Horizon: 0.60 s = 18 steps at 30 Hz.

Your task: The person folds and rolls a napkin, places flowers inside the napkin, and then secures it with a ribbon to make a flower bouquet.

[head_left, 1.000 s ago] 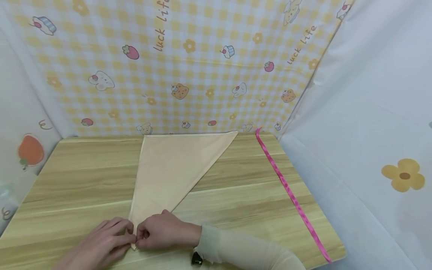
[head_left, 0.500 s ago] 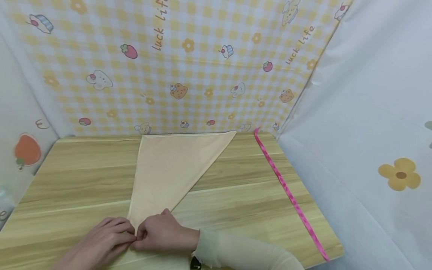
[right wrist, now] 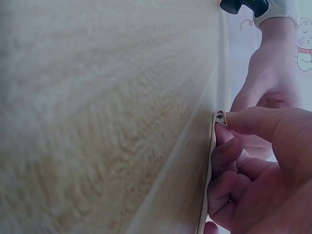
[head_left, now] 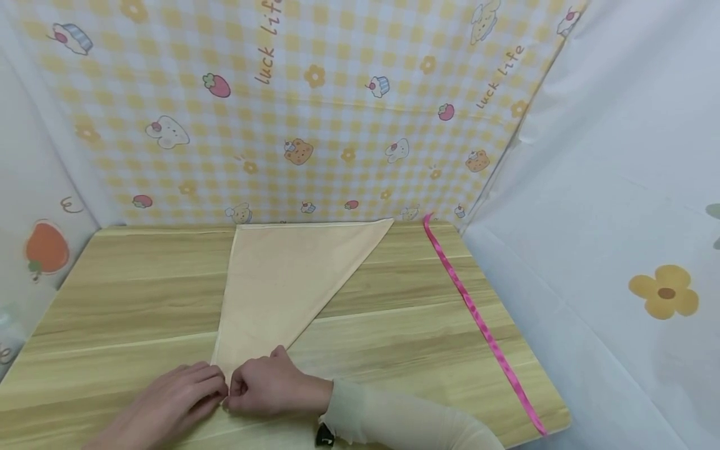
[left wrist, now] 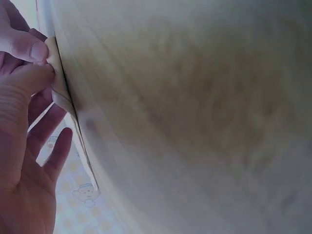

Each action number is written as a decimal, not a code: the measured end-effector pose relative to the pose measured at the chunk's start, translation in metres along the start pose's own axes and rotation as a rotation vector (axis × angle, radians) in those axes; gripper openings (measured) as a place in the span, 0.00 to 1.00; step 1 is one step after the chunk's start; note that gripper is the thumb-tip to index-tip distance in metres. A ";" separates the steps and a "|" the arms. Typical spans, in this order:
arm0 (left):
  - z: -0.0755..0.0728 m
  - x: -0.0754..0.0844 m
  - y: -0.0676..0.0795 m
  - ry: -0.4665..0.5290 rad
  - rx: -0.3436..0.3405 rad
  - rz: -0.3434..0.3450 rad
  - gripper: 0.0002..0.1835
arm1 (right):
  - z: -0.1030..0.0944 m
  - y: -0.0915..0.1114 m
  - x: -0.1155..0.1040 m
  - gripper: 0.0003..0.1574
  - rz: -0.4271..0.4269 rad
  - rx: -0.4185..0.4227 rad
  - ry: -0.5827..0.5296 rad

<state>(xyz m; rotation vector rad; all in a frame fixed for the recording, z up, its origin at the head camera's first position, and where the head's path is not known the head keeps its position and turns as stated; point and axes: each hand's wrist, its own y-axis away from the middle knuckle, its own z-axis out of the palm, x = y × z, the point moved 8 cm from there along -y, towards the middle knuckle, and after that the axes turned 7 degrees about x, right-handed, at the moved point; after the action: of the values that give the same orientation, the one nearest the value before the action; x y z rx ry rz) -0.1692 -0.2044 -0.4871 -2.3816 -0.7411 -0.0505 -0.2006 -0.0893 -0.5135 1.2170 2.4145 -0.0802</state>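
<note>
A beige cloth (head_left: pixel 275 281), folded into a triangle, lies flat on the wooden table, its narrow corner towards me. Both hands meet at that corner. My left hand (head_left: pixel 177 397) pinches the cloth's edge between thumb and fingers, as the left wrist view shows with the cloth edge (left wrist: pixel 59 92). From the other side, my right hand (head_left: pixel 272 386) pinches the same corner, thumb against curled fingers. A small rolled-over end of the cloth (right wrist: pixel 220 117) shows at the thumb tip in the right wrist view. In the head view the fingers hide the corner's tip.
A long pink ribbon (head_left: pixel 475 312) lies along the right side of the wooden table (head_left: pixel 394 350). Behind the table hangs a yellow checked curtain (head_left: pixel 337 125). White printed sheets stand at the left and right. A dark band (head_left: pixel 324 434) is under the right cuff.
The cloth's tip stuck out below the fingers a second ago; now it is turned up and hidden in them. Both hands stay almost in place, and the head view shifts slightly.
</note>
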 end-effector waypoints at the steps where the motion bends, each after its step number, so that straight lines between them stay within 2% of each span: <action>1: 0.000 0.000 0.000 0.007 0.001 0.003 0.20 | 0.000 0.000 0.000 0.15 -0.002 -0.002 0.000; 3: 0.000 -0.001 0.000 0.030 -0.002 0.007 0.18 | -0.001 0.000 0.000 0.14 -0.002 -0.005 0.001; 6: 0.000 -0.001 0.002 0.058 0.004 0.019 0.09 | 0.000 -0.001 0.001 0.15 0.005 -0.015 0.000; 10: 0.000 -0.002 0.002 0.081 0.005 0.041 0.07 | 0.001 -0.001 0.001 0.14 0.025 -0.037 -0.001; 12: 0.001 -0.003 0.001 0.089 -0.005 0.049 0.09 | 0.002 -0.001 0.000 0.13 0.038 -0.045 0.006; 16: 0.000 -0.004 -0.003 0.082 -0.017 0.061 0.20 | 0.003 -0.001 -0.002 0.17 0.053 -0.034 0.028; 18: -0.001 -0.004 -0.006 0.078 -0.019 0.066 0.21 | 0.003 -0.001 -0.003 0.19 0.055 -0.030 0.038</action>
<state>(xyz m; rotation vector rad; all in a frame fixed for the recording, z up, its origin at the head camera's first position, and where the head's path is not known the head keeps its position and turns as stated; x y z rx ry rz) -0.1755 -0.2032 -0.4837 -2.4057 -0.6278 -0.1226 -0.1986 -0.0924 -0.5150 1.2815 2.4038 -0.0040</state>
